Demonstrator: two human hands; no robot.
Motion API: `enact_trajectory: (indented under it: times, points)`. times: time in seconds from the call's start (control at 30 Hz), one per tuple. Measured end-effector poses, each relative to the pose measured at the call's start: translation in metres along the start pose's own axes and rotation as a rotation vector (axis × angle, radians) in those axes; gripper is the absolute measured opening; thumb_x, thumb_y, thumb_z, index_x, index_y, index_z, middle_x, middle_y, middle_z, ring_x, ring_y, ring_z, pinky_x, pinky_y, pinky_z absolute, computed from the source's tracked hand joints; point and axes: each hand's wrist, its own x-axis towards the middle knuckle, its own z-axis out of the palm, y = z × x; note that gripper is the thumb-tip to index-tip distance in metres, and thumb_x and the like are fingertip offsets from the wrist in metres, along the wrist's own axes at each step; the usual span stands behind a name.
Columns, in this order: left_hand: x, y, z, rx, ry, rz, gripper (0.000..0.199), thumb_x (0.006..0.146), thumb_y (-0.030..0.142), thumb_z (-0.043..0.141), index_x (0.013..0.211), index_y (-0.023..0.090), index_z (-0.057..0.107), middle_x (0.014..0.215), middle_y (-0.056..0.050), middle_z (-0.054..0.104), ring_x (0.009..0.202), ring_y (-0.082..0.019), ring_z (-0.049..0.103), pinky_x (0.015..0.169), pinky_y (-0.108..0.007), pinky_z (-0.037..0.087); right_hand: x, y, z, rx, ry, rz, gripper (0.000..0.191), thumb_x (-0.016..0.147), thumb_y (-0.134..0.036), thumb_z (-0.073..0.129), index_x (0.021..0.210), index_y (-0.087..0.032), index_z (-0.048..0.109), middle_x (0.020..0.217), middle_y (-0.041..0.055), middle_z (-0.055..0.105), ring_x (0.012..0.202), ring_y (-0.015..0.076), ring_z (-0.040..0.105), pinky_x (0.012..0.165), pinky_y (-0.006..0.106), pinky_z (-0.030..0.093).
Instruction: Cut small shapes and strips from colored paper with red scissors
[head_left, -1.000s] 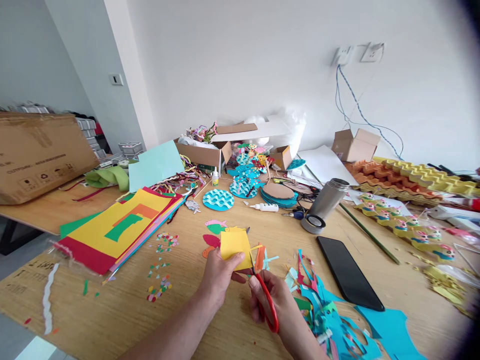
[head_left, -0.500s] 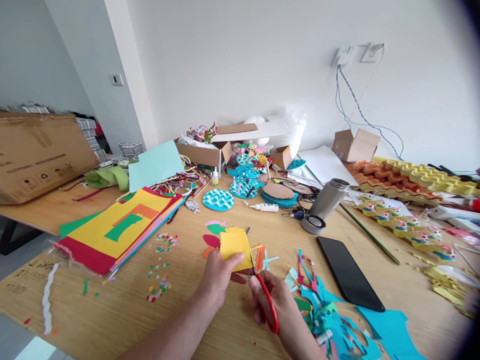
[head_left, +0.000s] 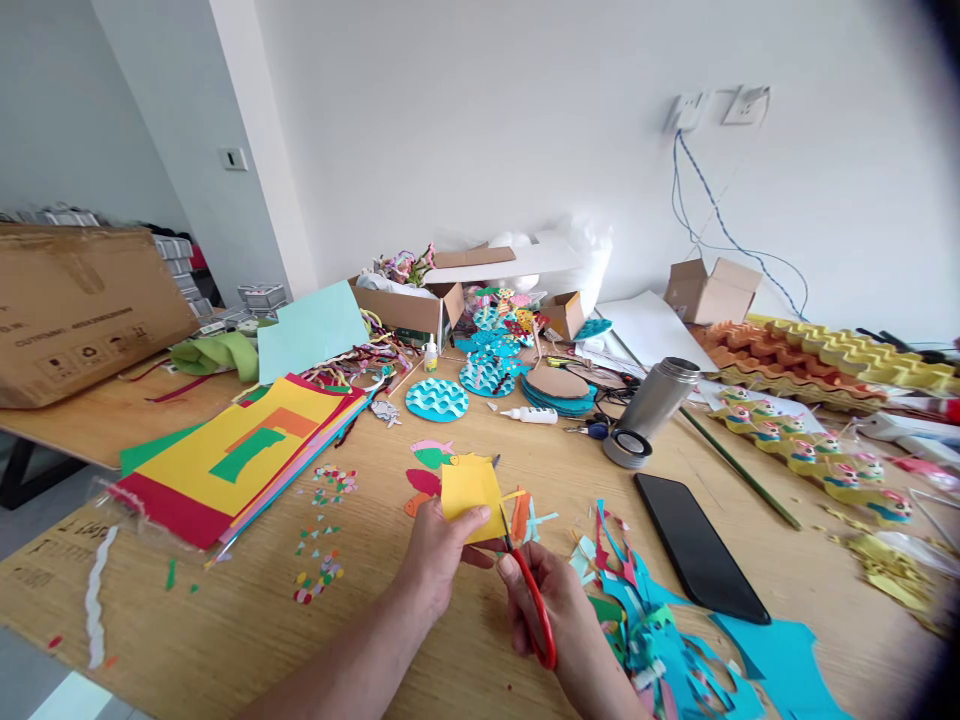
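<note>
Your left hand [head_left: 436, 550] has its grip pinching the yellow paper [head_left: 466, 490], with the thumb on its upper face. Your right hand [head_left: 551, 595] is closed around the handles of the red scissors [head_left: 541, 625], and their blades are at the paper's right edge. Taking the black phone [head_left: 701, 547] as landmark, paper and scissors are on its left, the metal bottle [head_left: 652, 400] stands behind it, and blue scraps [head_left: 675, 660] lie on the surface [head_left: 360, 660] in front.

Left hand [head_left: 439, 545] holding yellow paper [head_left: 471, 495], right hand [head_left: 541, 590] gripping red-handled scissors [head_left: 537, 610]
</note>
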Motion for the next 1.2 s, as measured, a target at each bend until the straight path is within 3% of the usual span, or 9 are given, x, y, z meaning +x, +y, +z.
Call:
enact_trajectory:
  times: [0.47, 0.73, 1.2]
  points:
    - [0.0004, 0.0000, -0.0002, -0.011, -0.011, 0.000, 0.033, 0.065, 0.030, 0.068, 0.092, 0.011, 0.065, 0.071, -0.006, 0.070, 0.057, -0.020, 0.066, 0.045, -0.025, 0.048, 0.0017, 0.0026, 0.0012, -0.002, 0.030, 0.033, 0.050, 0.069, -0.068, 0.058, 0.069, -0.022, 0.036, 0.035, -0.0073, 0.049, 0.025, 0.0082, 0.043, 0.028, 0.016, 0.020]
    - [0.0003, 0.0013, 0.0012, 0.033, 0.025, 0.048, 0.018, 0.063, 0.027, 0.068, 0.073, 0.012, 0.065, 0.062, -0.004, 0.068, 0.044, -0.013, 0.060, 0.032, -0.017, 0.030, 0.0044, 0.0028, 0.0020, 0.009, 0.056, 0.027, 0.051, 0.067, -0.069, 0.058, 0.068, -0.022, 0.038, 0.035, -0.0078, 0.049, 0.024, 0.0086, 0.044, 0.027, 0.017, 0.025]
    - [0.0031, -0.0028, -0.0017, 0.002, 0.002, -0.019, 0.018, 0.061, 0.028, 0.069, 0.069, 0.012, 0.064, 0.056, -0.001, 0.063, 0.043, -0.010, 0.055, 0.033, -0.017, 0.028, 0.0044, 0.0022, 0.0000, -0.012, 0.053, 0.016, 0.052, 0.067, -0.071, 0.056, 0.067, -0.021, 0.040, 0.038, -0.0058, 0.051, 0.026, 0.0097, 0.045, 0.029, 0.019, 0.025]
